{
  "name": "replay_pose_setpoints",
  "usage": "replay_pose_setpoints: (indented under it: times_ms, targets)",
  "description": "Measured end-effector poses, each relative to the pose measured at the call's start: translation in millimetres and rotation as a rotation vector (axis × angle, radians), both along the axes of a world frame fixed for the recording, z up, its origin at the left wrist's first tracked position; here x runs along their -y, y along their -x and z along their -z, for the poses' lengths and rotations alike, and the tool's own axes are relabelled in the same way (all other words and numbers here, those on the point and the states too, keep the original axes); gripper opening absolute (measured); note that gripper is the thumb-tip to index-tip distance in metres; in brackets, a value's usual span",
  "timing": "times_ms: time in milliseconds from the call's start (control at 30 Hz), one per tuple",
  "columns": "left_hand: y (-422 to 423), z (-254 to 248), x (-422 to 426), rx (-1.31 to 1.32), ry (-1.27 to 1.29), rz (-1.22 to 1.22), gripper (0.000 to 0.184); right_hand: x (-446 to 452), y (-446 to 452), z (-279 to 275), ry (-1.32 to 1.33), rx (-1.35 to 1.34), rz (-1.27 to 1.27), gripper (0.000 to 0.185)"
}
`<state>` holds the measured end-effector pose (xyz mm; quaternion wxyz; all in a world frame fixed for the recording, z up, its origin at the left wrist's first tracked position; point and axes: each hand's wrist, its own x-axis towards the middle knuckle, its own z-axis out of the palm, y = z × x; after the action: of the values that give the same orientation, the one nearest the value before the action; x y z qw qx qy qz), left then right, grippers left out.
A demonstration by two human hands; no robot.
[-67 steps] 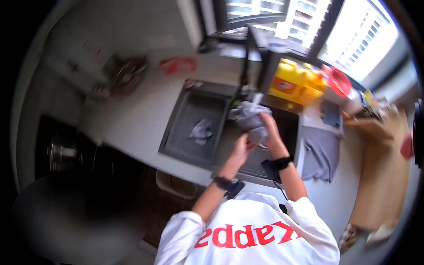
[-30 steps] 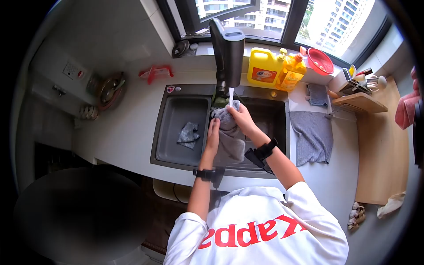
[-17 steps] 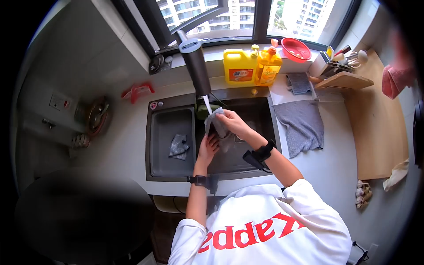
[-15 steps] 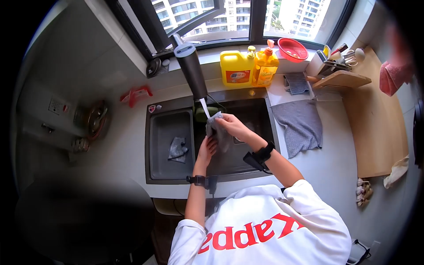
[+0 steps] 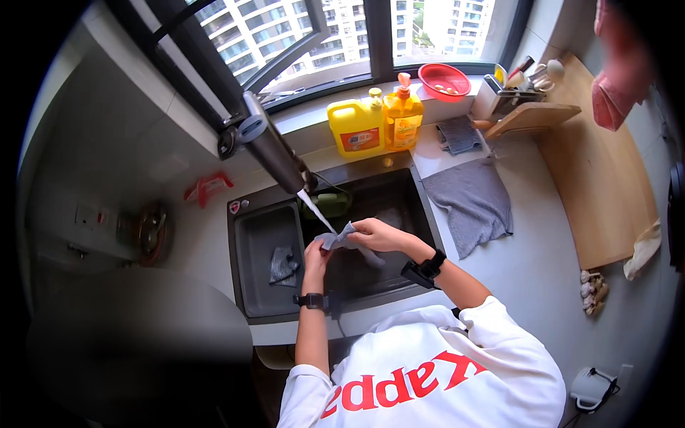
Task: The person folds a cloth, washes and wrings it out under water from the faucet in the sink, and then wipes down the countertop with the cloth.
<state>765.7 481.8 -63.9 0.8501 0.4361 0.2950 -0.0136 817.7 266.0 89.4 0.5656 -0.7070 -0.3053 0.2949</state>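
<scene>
A wet grey cloth (image 5: 338,238) is stretched between my two hands over the right basin of the dark sink (image 5: 421,214). My left hand (image 5: 315,255) pinches its left end, and my right hand (image 5: 376,235) grips the other end with closed fingers. From the dark faucet (image 5: 271,153) a stream of water (image 5: 315,211) runs down onto the cloth. Another crumpled grey cloth (image 5: 283,267) lies in the left basin. At the back of the right basin sits a green container (image 5: 328,205), partly behind the faucet.
A yellow jug (image 5: 357,132) and an orange soap bottle (image 5: 403,120) stand behind the sink, near a red colander (image 5: 444,82). Right of the sink lie a large grey towel (image 5: 471,200) and a folded cloth (image 5: 459,135). A wooden board (image 5: 599,192) and garlic (image 5: 592,291) are farther right.
The cloth hung down from my right hand before, with my left hand spread below it. Now my left hand has come up and holds its other end. The view has shifted slightly.
</scene>
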Motion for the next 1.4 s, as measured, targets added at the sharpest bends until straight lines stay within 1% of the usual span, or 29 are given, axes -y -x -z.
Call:
replay_pose_setpoints:
  times_ms: [33, 67, 133, 167, 200, 233, 267, 300, 367, 433, 500, 567, 600, 700, 733, 833, 867, 900, 933, 967, 1033, 1067, 1100, 1133, 1233, 1333, 1400]
  targets:
    - [0, 2, -7, -0.05, -0.071, -0.008, 0.017, 8, -1, 2, -0.006, -0.039, 0.042, 0.024]
    - [1, 4, -12, -0.016, -0.076, -0.023, 0.014, 16, -1, 5, -0.033, -0.021, 0.102, 0.024]
    - [-3, 1, -21, -0.061, -0.073, -0.083, 0.005, 23, -1, 16, -0.086, 0.11, 0.141, 0.023]
    - [-5, 7, -30, -0.058, -0.085, -0.077, 0.008, 29, 5, 21, -0.096, 0.168, 0.182, 0.022]
    - [-8, 5, -33, -0.071, -0.128, -0.056, 0.014, 32, 14, 20, -0.159, 0.175, 0.189, 0.022]
    - [-12, 0, -26, -0.107, -0.191, -0.108, 0.03, 34, 22, 15, -0.221, 0.19, 0.189, 0.021]
    - [-6, -36, 4, -0.104, -0.388, -0.132, 0.046, 39, 29, 0, -0.148, 0.195, 0.18, 0.021]
    - [-8, -28, -5, -0.052, -0.491, 0.074, 0.043, 43, 31, -10, -0.078, 0.201, 0.145, 0.021]
    - [-17, -18, 0, 0.011, -0.546, 0.269, 0.033, 49, 31, -10, -0.114, 0.196, 0.212, 0.021]
    - [-24, -14, 9, 0.032, -0.582, 0.383, 0.033, 50, 17, 3, -0.243, 0.251, 0.372, 0.021]
    - [-27, -15, 17, 0.053, -0.62, 0.462, 0.037, 64, 11, 4, -0.162, 0.206, 0.409, 0.02]
    - [-28, -19, 18, 0.06, -0.662, 0.513, 0.04, 75, 11, 2, -0.197, 0.2, 0.453, 0.02]
    - [-28, -30, 21, 0.063, -0.712, 0.588, 0.036, 77, 10, 4, -0.209, 0.194, 0.473, 0.02]
    - [-28, -15, 5, 0.18, -0.885, 0.794, 0.033, 81, 13, 1, -0.197, 0.211, 0.493, 0.02]
    - [-24, -10, 5, 0.246, -0.771, 0.709, 0.028, 80, 13, -1, -0.186, 0.223, 0.493, 0.02]
    - [-23, 0, -8, 0.17, -0.855, 0.789, 0.025, 72, 11, -6, -0.213, 0.255, 0.502, 0.02]
    - [-24, 10, -16, 0.15, -0.898, 0.827, 0.026, 69, 11, -9, -0.265, 0.232, 0.503, 0.021]
    - [-26, 26, -27, 0.13, -0.942, 0.866, 0.027, 67, 10, -11, -0.259, 0.224, 0.501, 0.022]
    - [-24, 31, -30, 0.108, -0.988, 0.907, 0.028, 65, 8, -11, -0.254, 0.214, 0.501, 0.022]
    - [-20, 36, -32, 0.112, -0.91, 0.896, 0.034, 63, 7, -12, -0.249, 0.206, 0.499, 0.022]
    - [-9, 21, -18, 0.126, -0.757, 0.874, 0.047, 60, 4, -13, -0.265, 0.198, 0.482, 0.023]
    - [-4, 9, -9, 0.131, -0.757, 0.852, 0.053, 55, 3, -11, -0.292, 0.21, 0.478, 0.023]
    - [2, -15, 7, 0.136, -0.758, 0.83, 0.06, 51, 2, -10, -0.32, 0.223, 0.474, 0.023]
    - [4, -27, 19, 0.14, -0.759, 0.808, 0.066, 49, 2, -11, -0.272, 0.2, 0.424, 0.021]
    - [-1, -23, 28, 0.225, -0.727, 0.827, 0.076, 41, 8, -19, -0.212, 0.206, 0.357, 0.022]
    - [-10, -15, 30, 0.295, -0.594, 0.81, 0.069, 35, 13, -25, -0.232, 0.213, 0.339, 0.024]
    - [-18, -12, 30, 0.376, -0.73, 0.735, 0.06, 34, 19, -35, -0.22, 0.18, 0.312, 0.025]
